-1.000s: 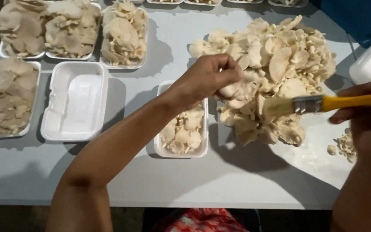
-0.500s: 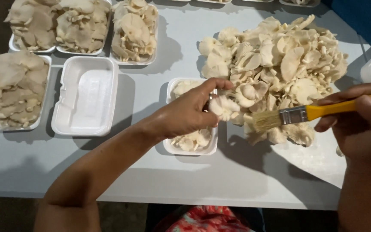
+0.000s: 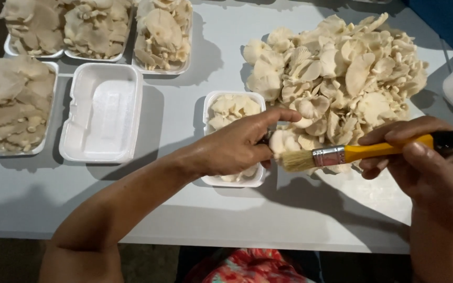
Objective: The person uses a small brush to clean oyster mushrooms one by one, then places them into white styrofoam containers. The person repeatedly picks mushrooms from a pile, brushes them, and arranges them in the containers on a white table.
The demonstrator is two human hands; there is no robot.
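Mushroom (image 3: 285, 140): pinched between fingers of left hand (image 3: 237, 149), above a part-filled white tray (image 3: 212, 105). Paintbrush (image 3: 352, 153): yellow handle clasped in right hand (image 3: 425, 167), bristles touching the pinched mushroom. Loose mushroom pile (image 3: 342, 68): just beyond.

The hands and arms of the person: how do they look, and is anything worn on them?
Both the left hand and the right hand are bare: no gloves, rings, watch or bracelets show. The forearms are bare too, with no sleeves reaching into view. Near the bottom edge, a red patterned garment shows between the arms.
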